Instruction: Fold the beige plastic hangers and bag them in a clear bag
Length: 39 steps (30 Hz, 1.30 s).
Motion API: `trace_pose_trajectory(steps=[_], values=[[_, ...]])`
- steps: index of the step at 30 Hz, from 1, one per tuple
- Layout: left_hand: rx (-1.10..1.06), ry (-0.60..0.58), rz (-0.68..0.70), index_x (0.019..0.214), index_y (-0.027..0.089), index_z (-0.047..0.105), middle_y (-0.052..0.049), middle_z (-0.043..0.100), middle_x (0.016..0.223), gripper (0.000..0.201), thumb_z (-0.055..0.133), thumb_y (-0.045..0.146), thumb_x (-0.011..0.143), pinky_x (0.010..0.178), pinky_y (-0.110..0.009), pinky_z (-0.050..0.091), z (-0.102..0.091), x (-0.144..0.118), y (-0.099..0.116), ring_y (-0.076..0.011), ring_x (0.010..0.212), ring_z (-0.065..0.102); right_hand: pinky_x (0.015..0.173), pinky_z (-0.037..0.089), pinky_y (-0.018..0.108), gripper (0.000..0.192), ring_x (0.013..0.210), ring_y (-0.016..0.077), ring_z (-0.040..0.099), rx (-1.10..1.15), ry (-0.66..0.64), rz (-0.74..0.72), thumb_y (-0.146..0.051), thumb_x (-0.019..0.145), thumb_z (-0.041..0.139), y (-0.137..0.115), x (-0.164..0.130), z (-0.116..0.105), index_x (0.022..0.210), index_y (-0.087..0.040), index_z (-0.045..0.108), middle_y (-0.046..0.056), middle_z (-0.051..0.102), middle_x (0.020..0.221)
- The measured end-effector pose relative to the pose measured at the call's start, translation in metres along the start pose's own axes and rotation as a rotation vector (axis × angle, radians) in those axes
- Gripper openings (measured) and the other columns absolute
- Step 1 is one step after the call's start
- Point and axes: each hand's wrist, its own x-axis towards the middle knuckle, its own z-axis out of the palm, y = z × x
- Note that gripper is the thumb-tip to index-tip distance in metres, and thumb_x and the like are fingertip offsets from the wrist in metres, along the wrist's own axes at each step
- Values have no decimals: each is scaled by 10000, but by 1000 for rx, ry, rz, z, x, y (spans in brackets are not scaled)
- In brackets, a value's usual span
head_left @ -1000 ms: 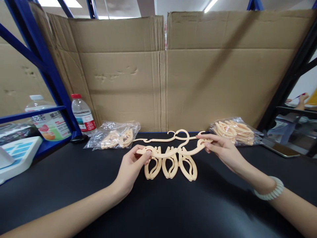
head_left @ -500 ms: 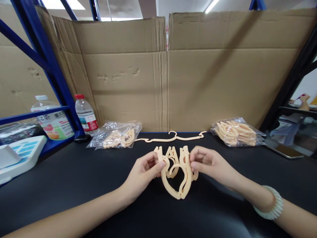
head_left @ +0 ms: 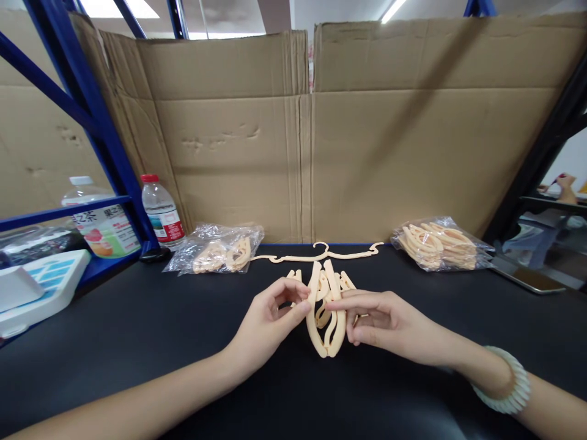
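A cream folding hanger [head_left: 338,333] stands in front of me with its two arms folded up close together in a narrow V, joint at the bottom. My left hand [head_left: 270,318] pinches its left arm between thumb and fingers. My right hand [head_left: 380,315] is at its right arm, index finger stretched across the front and the other fingers curled beside it. More folded cream hangers [head_left: 348,281] show just behind, partly covered by the hands. Farther back lies an unfolded cream hanger [head_left: 300,259], hook pointing away.
Bagged hangers lie at back left [head_left: 215,253] and back right [head_left: 440,244], the right bag beside a phone-like slab [head_left: 527,280]. A red-capped bottle [head_left: 161,211] stands by the blue rack [head_left: 98,140]. A cardboard wall [head_left: 413,140] closes off the back of the black table [head_left: 137,342].
The hanger's arms have swung inward, from a wide U to a narrow V. My right hand has moved left, its index finger now across the hanger's front.
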Motion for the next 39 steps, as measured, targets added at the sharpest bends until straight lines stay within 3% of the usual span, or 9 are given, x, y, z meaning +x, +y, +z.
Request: trace_pose_trajectory(steps=[13,19,28,32,35,37,39], values=[[34,60,-16,870,165,546,-11,575,854,220,701,284,769,637,-224,461,1,0,2,-119,759,555,822,511,315,426,865,148,611,41,-51,-5,-234,874,637,0,0,-1,1291,-218,551,47,625,943],[-2,114,-58,843,165,516,-7,576,866,243,713,280,759,614,-212,466,1,2,0,-94,708,553,862,493,308,360,925,142,581,-43,1,-42,-219,878,624,-1,-1,-1,1232,-252,564,44,586,1073],[121,10,37,887,178,624,-22,639,860,129,668,266,804,725,-265,525,2,-4,0,-152,803,628,814,460,295,323,873,148,552,-217,-56,-32,-313,883,617,-6,-3,-4,1202,-260,615,42,617,1119],[214,-39,119,927,188,663,-51,668,976,110,590,226,854,787,-284,528,1,-4,3,-179,906,644,810,459,310,344,889,169,550,-244,-42,-19,-364,870,620,-5,-2,-6,1194,-249,632,56,609,1092],[331,-43,231,951,200,671,-55,663,1037,149,556,171,861,788,-277,519,-1,-5,3,-180,937,637,709,464,276,317,807,157,561,-223,103,20,-415,856,612,-5,1,-18,1062,-180,662,72,616,1010],[381,-42,272,952,207,667,-50,663,1018,160,545,151,864,776,-273,514,-4,-5,1,-174,921,635,561,409,234,325,635,121,505,-272,281,76,-467,829,612,-4,2,-32,883,-148,639,30,581,766],[396,-41,290,941,206,659,-51,657,1010,155,538,143,867,780,-275,511,-5,-5,0,-177,934,628,461,306,215,364,503,91,387,-365,411,160,-515,796,609,-1,1,-49,740,-159,560,-35,448,578]])
